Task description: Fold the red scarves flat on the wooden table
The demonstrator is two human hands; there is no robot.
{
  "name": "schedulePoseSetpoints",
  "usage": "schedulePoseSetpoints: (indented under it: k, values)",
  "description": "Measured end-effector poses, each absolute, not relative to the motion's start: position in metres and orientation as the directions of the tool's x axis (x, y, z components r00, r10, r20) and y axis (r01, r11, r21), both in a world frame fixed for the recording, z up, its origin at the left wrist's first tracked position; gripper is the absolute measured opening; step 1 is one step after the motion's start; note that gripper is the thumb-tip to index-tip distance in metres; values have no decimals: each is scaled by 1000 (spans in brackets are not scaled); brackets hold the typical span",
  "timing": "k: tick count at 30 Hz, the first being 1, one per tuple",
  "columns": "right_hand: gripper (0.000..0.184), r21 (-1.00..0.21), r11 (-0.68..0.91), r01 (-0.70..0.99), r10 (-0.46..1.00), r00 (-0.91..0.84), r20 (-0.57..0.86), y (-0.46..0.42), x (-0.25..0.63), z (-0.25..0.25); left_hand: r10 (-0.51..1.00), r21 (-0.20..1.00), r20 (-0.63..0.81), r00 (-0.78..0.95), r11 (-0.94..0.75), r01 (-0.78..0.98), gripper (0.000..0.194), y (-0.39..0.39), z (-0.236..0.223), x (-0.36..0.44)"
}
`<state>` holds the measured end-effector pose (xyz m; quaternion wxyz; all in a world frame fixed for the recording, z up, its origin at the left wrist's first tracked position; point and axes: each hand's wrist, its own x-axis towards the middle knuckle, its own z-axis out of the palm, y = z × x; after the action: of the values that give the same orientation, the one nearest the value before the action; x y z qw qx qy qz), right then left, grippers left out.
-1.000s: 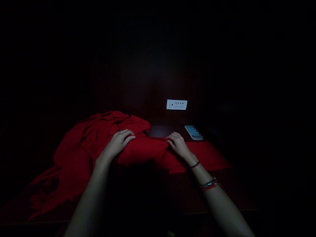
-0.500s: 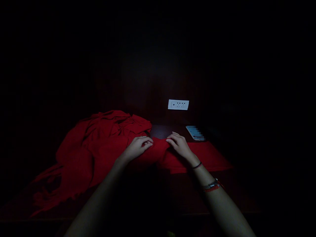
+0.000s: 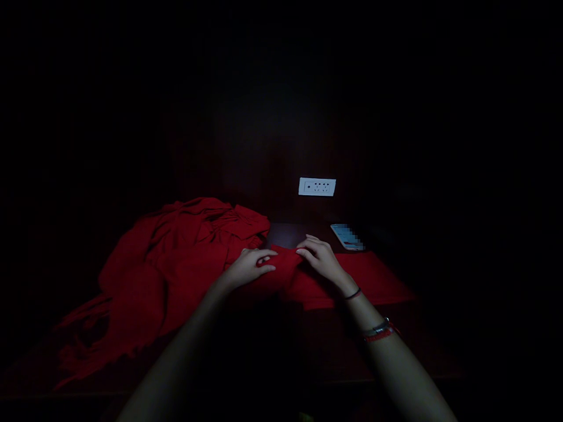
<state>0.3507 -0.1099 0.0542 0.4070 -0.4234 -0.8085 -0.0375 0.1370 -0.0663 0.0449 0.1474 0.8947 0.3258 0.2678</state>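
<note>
A red fringed scarf [image 3: 189,258] lies bunched on the left, and a flatter stretch of it runs to the right under my hands. My left hand [image 3: 250,266] rests on the scarf near the middle, its thumb and forefinger apart. Opposite it, my right hand [image 3: 323,258] pinches a raised fold of the scarf between thumb and fingertips. Bracelets circle my right wrist. The fold's underside is hidden.
On the dark tabletop [image 3: 285,234], a phone [image 3: 345,236] with a lit, partly blurred screen lies beyond my right hand. A white wall socket [image 3: 317,187] is at the back. Darkness hides the surroundings.
My left hand has shifted slightly, and its thumb has spread away from the forefinger. My right hand keeps its pinch on the scarf in nearly the same place.
</note>
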Motion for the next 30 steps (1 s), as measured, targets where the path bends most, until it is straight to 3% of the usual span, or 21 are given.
schedulePoseSetpoints:
  k: [2, 5, 11, 18, 22, 26, 28, 30]
  values:
    - [16, -271, 632, 726, 654, -312, 689, -109, 354, 54, 638, 385, 425, 642, -769, 510, 28, -68, 50, 135]
    - [17, -247, 622, 743, 659, -326, 678, -108, 359, 53, 608, 361, 510, 609, -794, 489, 27, -72, 59, 130]
    - [16, -182, 585, 790, 714, -396, 578, -101, 368, 46, 664, 479, 647, 374, -736, 478, 29, -67, 70, 107]
    - [18, -248, 510, 824, 770, -310, 557, -96, 368, 37, 763, 580, 604, 231, -620, 528, 29, -55, 68, 93]
    - [19, -363, 566, 740, 755, -288, 590, -102, 367, 45, 795, 723, 604, -52, -519, 456, 26, -47, 67, 82]
    - [31, -376, 588, 716, 774, -363, 519, -103, 368, 45, 744, 837, 517, -423, -336, 432, 26, -44, 69, 58]
    - [35, -352, 577, 737, 794, -405, 453, -101, 369, 41, 647, 814, 527, -551, -198, 546, 26, -48, 71, 51]
    - [28, -347, 553, 758, 816, -407, 411, -98, 369, 37, 570, 715, 601, -560, -71, 696, 30, -55, 73, 54]
